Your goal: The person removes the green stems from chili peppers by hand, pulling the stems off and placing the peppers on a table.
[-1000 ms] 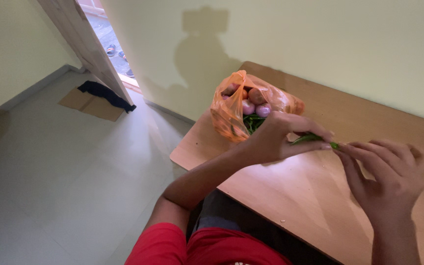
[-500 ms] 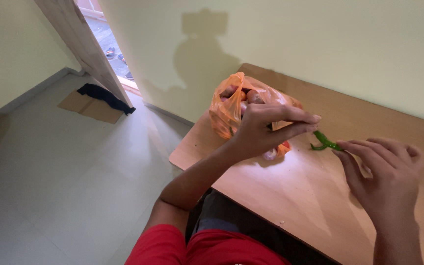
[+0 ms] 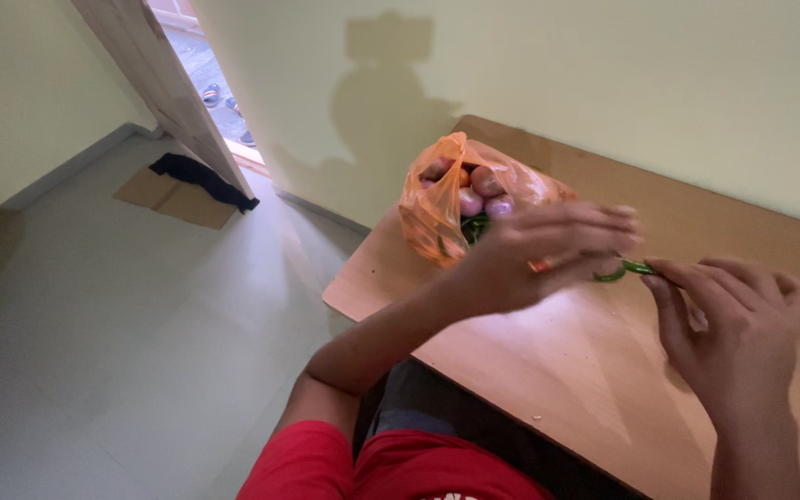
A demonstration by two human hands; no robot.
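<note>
My right hand [image 3: 733,324] hovers over the wooden table [image 3: 557,370] and pinches one end of a curved green chili [image 3: 622,271] between its fingertips. My left hand [image 3: 539,252] is motion-blurred just left of the chili, fingers stretched out toward it, with a small orange-red patch showing under them. Right behind that hand an orange plastic bag [image 3: 442,199] lies open on the table's far left corner. Inside it I see reddish round vegetables and more green chilies.
The table stands against a pale yellow wall [image 3: 604,74]. Left of it is a light tiled floor [image 3: 122,306], an open doorway with a wooden door [image 3: 155,79], and a dark cloth on flat cardboard [image 3: 187,190]. My red sleeve shows at the bottom.
The left hand had let go of the chili and pulled back toward the bag. Now it has swung right again, fingers spread, toward the chili that the right hand still holds.
</note>
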